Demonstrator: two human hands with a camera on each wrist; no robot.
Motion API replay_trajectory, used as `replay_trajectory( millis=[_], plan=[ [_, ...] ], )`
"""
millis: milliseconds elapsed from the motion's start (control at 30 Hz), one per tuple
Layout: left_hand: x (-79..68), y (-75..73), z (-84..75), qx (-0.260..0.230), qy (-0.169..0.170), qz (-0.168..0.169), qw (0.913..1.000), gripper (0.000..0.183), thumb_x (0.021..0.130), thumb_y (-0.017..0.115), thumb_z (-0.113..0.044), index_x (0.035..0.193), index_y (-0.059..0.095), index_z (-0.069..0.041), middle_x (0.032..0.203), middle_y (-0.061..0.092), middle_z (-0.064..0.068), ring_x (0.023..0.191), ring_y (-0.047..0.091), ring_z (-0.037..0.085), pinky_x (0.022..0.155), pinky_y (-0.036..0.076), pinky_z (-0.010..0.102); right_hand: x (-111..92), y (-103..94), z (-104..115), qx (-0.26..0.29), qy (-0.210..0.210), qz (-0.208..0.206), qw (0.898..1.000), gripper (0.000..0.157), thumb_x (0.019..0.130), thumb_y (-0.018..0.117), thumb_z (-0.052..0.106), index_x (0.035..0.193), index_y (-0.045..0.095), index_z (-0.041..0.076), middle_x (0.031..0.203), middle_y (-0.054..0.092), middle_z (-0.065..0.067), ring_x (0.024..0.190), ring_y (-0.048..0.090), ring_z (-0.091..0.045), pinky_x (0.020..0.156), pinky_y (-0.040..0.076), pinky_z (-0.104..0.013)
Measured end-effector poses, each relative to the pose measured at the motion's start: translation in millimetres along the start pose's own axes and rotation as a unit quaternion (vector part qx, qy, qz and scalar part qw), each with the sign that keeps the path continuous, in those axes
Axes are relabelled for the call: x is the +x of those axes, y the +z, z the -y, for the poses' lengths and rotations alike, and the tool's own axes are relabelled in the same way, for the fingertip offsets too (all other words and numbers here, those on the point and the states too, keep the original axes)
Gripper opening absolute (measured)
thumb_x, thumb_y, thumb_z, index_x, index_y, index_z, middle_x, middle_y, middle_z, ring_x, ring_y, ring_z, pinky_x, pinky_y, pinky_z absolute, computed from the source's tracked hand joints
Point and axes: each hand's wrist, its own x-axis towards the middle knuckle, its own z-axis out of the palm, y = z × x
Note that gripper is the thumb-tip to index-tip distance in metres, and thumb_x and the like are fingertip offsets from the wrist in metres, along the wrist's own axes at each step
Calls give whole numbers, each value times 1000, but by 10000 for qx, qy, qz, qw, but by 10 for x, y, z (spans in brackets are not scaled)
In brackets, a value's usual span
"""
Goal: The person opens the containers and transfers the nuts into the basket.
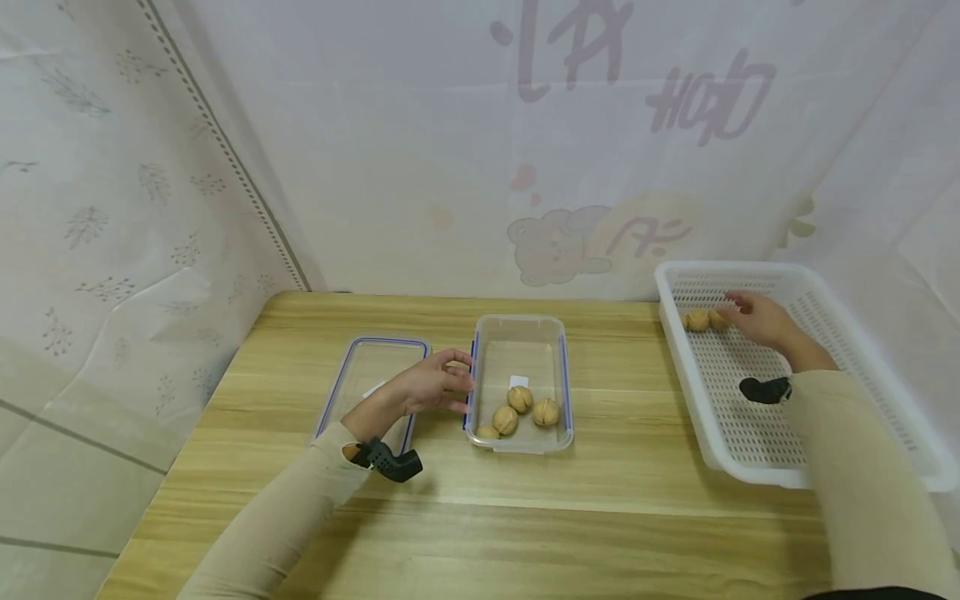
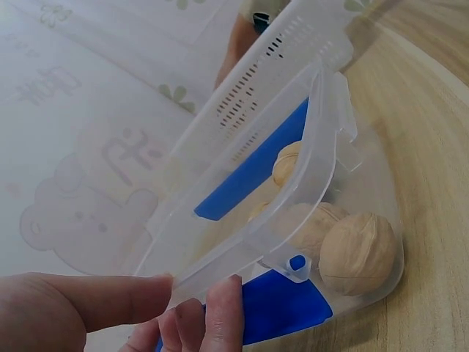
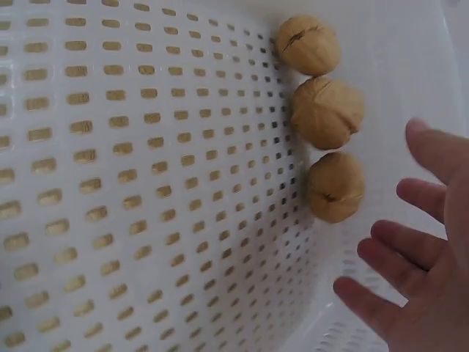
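Note:
A clear plastic box [image 1: 517, 337] with blue clips stands mid-table, several walnuts [image 1: 545, 412] in its near end. At its left side is my left hand [image 1: 431, 383]. In the left wrist view its thumb [image 2: 139, 299] reaches the box's rim, and its fingers [image 2: 223, 312] lie against the outer side by a blue clip [image 2: 286, 308]. Over the white basket [image 1: 697, 408] at right, my right hand [image 1: 757, 321] spreads its fingers and holds nothing. Three walnuts [image 3: 335, 187] line the basket's wall in the right wrist view, just beside the fingertips [image 3: 418, 128].
A clear lid [image 1: 367, 354] with a blue seal lies left of the box, partly under my left forearm. A printed wall covering [image 1: 420, 167] rises behind the wooden table [image 1: 615, 508]. Bare tabletop separates box and basket.

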Motion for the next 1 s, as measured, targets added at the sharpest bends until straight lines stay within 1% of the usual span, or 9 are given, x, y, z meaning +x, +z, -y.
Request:
replay_trajectory(
  millis=[133, 267, 367, 467, 600, 900, 1000],
  plan=[
    [-10, 4, -4, -41, 19, 42, 10000, 45, 100, 51, 10, 140, 32, 5, 92, 55, 4, 85, 56, 17, 79, 64, 36, -10, -47, 60, -138, -186, 213, 9995, 74, 111, 32, 43, 152, 18, -17, 150, 21, -47, 134, 25, -65, 109, 25, -77],
    [-14, 2, -1, -36, 22, 38, 10000, 45, 101, 52, 9, 141, 31, 6, 92, 55, 5, 86, 57, 17, 79, 64, 36, -38, -83, 158, -224, -389, 303, 9985, 75, 111, 31, 43, 152, 14, -18, 152, 17, -47, 138, 17, -65, 113, 17, -76],
    [-17, -1, -1, -41, 11, 28, 10000, 46, 101, 52, 9, 141, 31, 6, 93, 55, 5, 86, 57, 16, 79, 64, 36, -75, -107, 251, -399, -466, 340, 9975, 75, 112, 31, 43, 153, 13, -17, 151, 13, -49, 138, 13, -66, 113, 14, -77],
    [-12, -3, -2, -60, -7, 31, 10000, 47, 101, 52, 9, 142, 30, 5, 93, 55, 5, 86, 57, 16, 78, 64, 35, -122, -128, 349, -572, -493, 363, 9965, 74, 111, 31, 43, 155, 12, -14, 151, 7, -51, 137, 9, -69, 111, 12, -81],
    [-1, -4, 4, -90, -14, 27, 10000, 47, 100, 52, 9, 142, 30, 5, 93, 55, 5, 86, 57, 16, 78, 64, 35, -183, -135, 469, -724, -585, 307, 9952, 74, 111, 32, 45, 157, 13, -9, 152, 2, -51, 136, 8, -71, 108, 11, -83],
    [6, -17, 8, -76, -11, 66, 9999, 46, 101, 51, 9, 142, 30, 4, 92, 55, 5, 87, 56, 18, 79, 64, 35, -274, -91, 766, -843, -759, 346, 9929, 76, 109, 35, 50, 160, 11, -1, 157, -3, -43, 143, 0, -64, 108, 5, -84],
    [6, -18, 6, -93, -10, 43, 9999, 45, 101, 51, 9, 141, 32, 4, 92, 55, 5, 87, 56, 18, 77, 64, 34, -285, -76, 861, -918, -834, 351, 9917, 76, 109, 37, 50, 161, 12, 0, 159, -3, -42, 145, -2, -62, 107, 4, -85]
  ],
)
